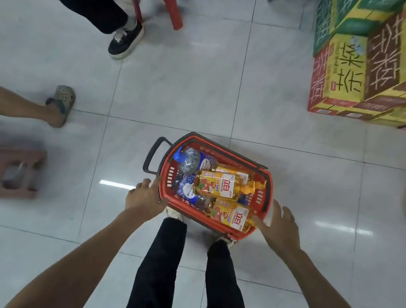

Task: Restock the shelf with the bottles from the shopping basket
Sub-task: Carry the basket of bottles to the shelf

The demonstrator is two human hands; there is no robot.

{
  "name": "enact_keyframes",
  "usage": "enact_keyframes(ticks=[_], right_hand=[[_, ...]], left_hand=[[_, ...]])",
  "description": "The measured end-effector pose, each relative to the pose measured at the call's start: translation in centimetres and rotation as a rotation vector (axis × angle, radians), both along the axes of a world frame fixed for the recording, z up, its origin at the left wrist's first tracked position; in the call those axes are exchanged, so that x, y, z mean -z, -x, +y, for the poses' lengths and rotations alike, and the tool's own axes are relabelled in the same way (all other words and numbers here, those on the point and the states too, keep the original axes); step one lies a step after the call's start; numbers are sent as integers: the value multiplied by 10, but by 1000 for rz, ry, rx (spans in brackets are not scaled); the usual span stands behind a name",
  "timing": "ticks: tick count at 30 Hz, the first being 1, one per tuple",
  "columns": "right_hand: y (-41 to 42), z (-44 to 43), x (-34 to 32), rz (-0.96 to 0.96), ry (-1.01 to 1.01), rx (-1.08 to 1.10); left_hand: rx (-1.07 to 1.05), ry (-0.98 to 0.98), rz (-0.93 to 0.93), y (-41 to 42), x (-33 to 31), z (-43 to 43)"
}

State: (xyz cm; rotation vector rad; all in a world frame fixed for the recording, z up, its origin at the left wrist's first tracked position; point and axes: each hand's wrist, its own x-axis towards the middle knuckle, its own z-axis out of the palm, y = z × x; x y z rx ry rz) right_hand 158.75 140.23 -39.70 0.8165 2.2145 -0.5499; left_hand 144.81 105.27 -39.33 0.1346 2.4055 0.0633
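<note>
The bottles lie on their sides in the red shopping basket (267,189), which sits on the tiled floor just ahead of the person's shoes, between the two outstretched arms. The top yellow bottle (216,188) lies across the basket, its long axis running left to right with the cap end toward the right. A second yellow bottle (229,216) lies the same way against the near wall, and the clear blue-labelled bottles (191,162) are packed along the left side. The right hand (282,223) hovers with fingers spread and holding nothing, its thumb just beside the near yellow bottle, so it looks the likelier hand for the first pick. The left hand (145,195) is also unclenched, at the basket's left near corner; whether it touches the rim cannot be told. No shelf is in view, only stacked cartons (381,61) well off to the front right.
</note>
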Motion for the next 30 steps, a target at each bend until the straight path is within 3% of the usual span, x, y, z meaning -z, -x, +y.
enact_keyframes(ticks=[10, 17, 23, 26, 30], right_hand=[[3, 44, 177, 10, 92, 352], [26, 45, 252, -47, 215, 687], [23, 58, 286, -42, 159, 689], [20, 64, 296, -122, 75, 487], [29, 68, 295, -171, 39, 432]], left_hand=[[-133, 30, 3, 58, 151, 8], [-194, -60, 82, 81, 229, 6], [-369, -87, 124, 103, 268, 9], [-386, -60, 27, 123, 276, 5], [-400, -91, -169, 144, 276, 1]])
